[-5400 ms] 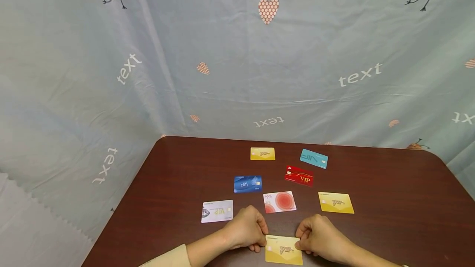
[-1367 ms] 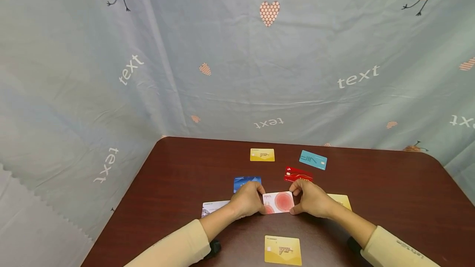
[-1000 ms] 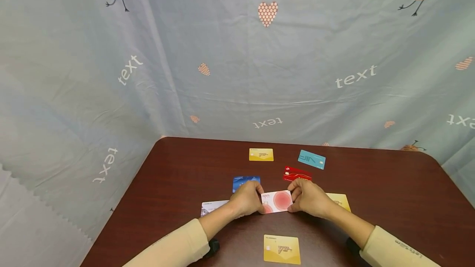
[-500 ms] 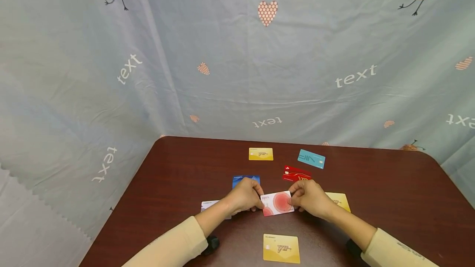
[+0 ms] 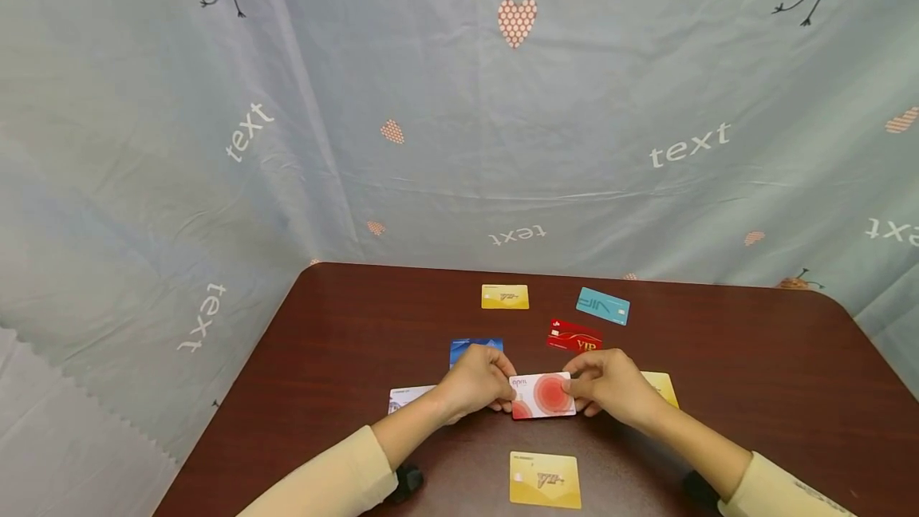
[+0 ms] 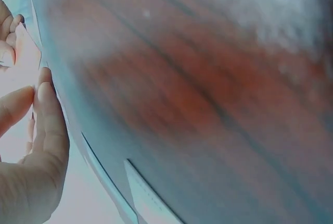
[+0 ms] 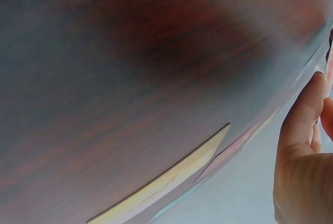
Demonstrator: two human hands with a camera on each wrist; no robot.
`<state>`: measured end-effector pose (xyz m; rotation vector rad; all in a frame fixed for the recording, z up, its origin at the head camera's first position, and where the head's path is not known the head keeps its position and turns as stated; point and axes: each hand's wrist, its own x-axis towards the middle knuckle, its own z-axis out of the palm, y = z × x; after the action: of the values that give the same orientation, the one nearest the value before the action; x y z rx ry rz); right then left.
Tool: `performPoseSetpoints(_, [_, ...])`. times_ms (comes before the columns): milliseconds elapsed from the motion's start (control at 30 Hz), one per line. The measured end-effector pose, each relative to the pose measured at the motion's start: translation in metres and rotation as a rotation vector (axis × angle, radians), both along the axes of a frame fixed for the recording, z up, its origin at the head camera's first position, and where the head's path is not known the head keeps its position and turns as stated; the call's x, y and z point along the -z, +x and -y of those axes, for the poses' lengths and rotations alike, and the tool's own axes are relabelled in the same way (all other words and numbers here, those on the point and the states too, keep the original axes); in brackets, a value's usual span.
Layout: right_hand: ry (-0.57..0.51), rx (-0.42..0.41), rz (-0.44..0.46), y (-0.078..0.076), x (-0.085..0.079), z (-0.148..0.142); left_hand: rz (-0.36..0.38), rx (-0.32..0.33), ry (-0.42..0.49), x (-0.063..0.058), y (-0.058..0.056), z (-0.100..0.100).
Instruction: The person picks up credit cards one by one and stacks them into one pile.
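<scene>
A white bank-style card (image 5: 542, 396) with red circles is held between both hands over the middle of the group of cards. The left hand (image 5: 479, 377) pinches its left edge, and the right hand (image 5: 613, 385) pinches the right edge with the thumb on its printed face. In the left wrist view the card (image 6: 27, 49) stands up off the table, gripped by thumb and fingers. A gold card (image 5: 545, 480) lies flat nearer the person. Behind the left hand a blue card (image 5: 470, 348) is partly covered; the left forearm hides part of a silver-white card (image 5: 409, 397).
Behind the right hand lies a second gold card (image 5: 662, 386), partly hidden. Farther back are a red VIP card (image 5: 574, 335), a teal card (image 5: 603, 306) and another gold card (image 5: 505, 297). The dark wood table (image 5: 345, 325) ends at a patterned curtain (image 5: 431, 182).
Both hands left the near gold card and took hold of the white-and-red card. Over the last half second that card shifted slightly right and levelled out. The other cards stayed put.
</scene>
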<state>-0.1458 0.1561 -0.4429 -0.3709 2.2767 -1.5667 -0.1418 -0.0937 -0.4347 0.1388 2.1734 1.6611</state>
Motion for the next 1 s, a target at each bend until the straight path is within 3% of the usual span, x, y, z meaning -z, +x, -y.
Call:
performPoseSetpoints(467, [-0.053,0.001,0.054,0.007,-0.005,-0.002,0.020,0.035,0.090,-0.008,0.006,0.004])
performPoseSetpoints(1000, [-0.093,-0.042,0.094,0.019,-0.005,-0.003,0.042,0.073,0.089,-0.012,0.016,0.008])
